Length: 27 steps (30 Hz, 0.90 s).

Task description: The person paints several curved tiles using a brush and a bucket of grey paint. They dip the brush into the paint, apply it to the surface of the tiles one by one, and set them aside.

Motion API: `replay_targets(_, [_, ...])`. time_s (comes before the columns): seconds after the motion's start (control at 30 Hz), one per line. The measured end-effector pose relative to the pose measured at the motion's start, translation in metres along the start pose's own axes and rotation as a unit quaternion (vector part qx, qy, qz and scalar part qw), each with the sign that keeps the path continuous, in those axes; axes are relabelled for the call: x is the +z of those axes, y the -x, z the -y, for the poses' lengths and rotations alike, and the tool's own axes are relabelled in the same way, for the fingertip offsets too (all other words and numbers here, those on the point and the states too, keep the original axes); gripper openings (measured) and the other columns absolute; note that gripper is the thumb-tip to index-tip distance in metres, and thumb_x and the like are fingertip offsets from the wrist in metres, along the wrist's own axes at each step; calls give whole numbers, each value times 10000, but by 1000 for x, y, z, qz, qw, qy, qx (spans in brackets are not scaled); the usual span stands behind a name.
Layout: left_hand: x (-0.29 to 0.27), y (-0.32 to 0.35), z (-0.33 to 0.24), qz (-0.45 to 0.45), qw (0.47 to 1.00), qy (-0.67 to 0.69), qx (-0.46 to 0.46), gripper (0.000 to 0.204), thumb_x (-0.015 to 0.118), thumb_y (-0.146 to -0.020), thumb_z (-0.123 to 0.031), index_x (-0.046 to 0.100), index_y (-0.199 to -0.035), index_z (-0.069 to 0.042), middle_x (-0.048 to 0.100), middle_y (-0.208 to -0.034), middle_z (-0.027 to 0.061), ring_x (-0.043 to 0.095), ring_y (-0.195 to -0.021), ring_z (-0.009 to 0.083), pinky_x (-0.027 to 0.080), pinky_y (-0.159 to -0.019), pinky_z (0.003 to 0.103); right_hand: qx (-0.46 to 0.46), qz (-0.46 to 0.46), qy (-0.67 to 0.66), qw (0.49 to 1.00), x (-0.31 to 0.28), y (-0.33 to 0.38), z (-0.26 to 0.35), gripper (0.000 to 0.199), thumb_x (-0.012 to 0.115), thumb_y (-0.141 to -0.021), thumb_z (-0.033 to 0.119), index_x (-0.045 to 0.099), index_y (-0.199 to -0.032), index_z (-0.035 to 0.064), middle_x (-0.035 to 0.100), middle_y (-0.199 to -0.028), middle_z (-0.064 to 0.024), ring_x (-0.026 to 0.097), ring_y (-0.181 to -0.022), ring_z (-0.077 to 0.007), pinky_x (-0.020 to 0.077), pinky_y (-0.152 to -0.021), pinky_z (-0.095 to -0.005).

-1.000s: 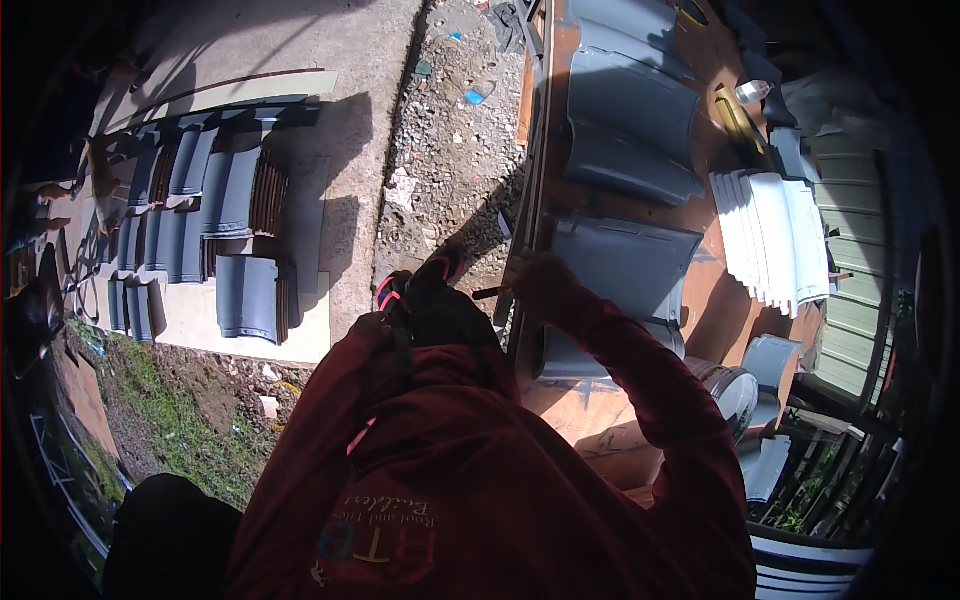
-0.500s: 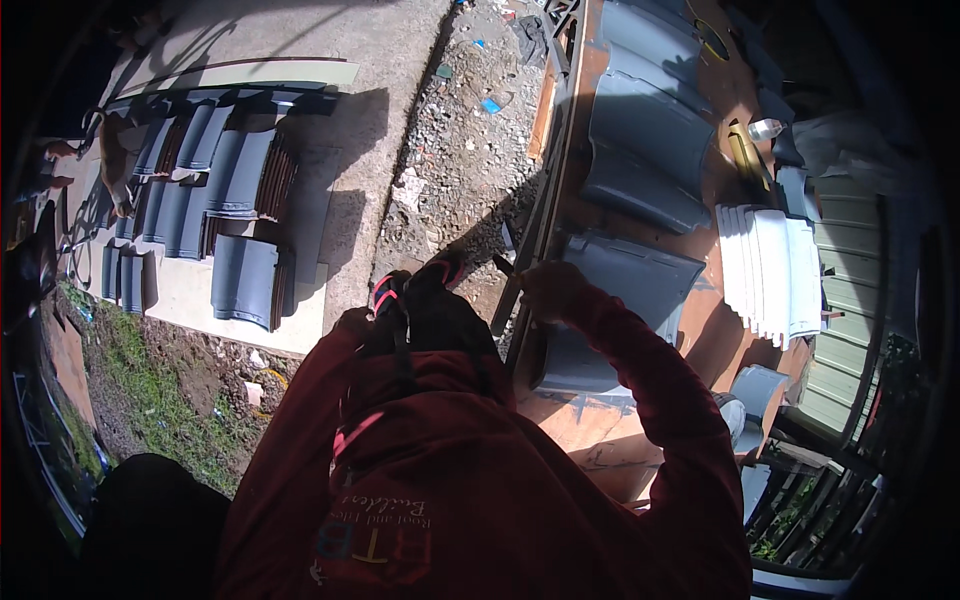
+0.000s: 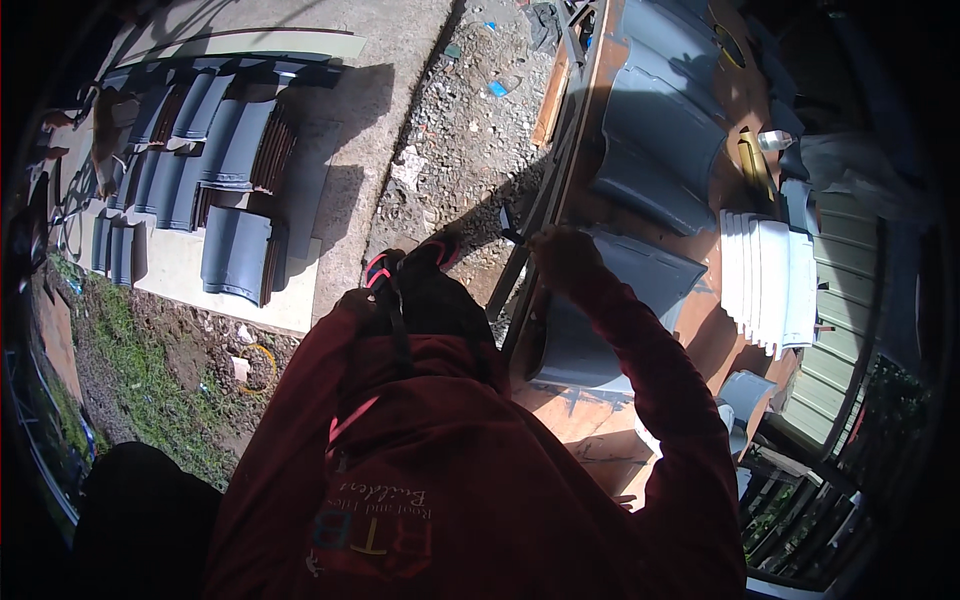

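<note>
My right hand (image 3: 565, 258) is closed above a blue-grey roof tile (image 3: 590, 345) on the brown board to my right. From its fingers a small dark-tipped tool (image 3: 514, 234) points left over the board's edge; shadow hides its exact kind. My left hand (image 3: 357, 298) rests low by my left leg, its fingers dark and mostly hidden. Farther up the board lie more blue-grey roof tiles (image 3: 655, 150), some shiny and overlapping.
A row of white-edged tiles (image 3: 755, 280) stands at the board's right, near a clear bottle (image 3: 773, 140) and a yellow piece (image 3: 755, 165). Stacked tiles (image 3: 237, 255) lie on the left slab. Gravel (image 3: 465, 130) runs between. A tan animal (image 3: 105, 140) is far left.
My right hand has moved slightly up and right over the tile, with the tool tip drawn nearer to it. My left hand stays by my leg. The whole view has shifted a little.
</note>
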State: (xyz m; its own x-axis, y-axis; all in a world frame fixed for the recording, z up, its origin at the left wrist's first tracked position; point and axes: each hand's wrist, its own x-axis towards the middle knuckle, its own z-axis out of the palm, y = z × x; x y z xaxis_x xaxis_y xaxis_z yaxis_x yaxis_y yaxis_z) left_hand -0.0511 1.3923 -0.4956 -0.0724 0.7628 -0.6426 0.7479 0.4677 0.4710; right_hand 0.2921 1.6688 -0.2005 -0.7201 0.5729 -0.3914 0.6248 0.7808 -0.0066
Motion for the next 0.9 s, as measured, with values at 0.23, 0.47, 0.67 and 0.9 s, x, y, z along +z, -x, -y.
replay_targets(0.23, [4,-3,23,-18,999,26,34,372,683,-867,-419,733,-1045,-97,737,-963,172,718,-918,343,565,-823,427,-45,222,-109,968,-32,13,27,236,646,-864,264,690,-908,36,698,-913,-176,699,-867,-358,568,-787,-479])
replay_targets(0.47, [-13,2,26,-23,998,15,54,358,717,-820,-347,725,-1084,-105,736,-956,171,722,-910,332,576,-819,419,28,70,-141,987,-8,5,10,259,625,-881,286,716,-944,52,715,-915,-177,704,-890,-364,567,-795,-494])
replay_targets(0.67, [-2,2,19,-19,998,52,24,333,705,-836,-353,728,-1057,-105,736,-958,162,718,-910,335,568,-815,432,-90,259,-165,947,8,0,18,292,642,-859,280,733,-999,40,723,-939,-168,706,-911,-361,569,-802,-488])
replay_targets(0.9, [-4,10,-10,-11,998,52,15,291,673,-863,-325,727,-1042,-102,731,-988,178,701,-961,365,553,-861,449,-34,141,-194,970,-31,-13,24,339,628,-873,296,670,-1081,32,713,-986,-163,691,-933,-379,544,-847,-508])
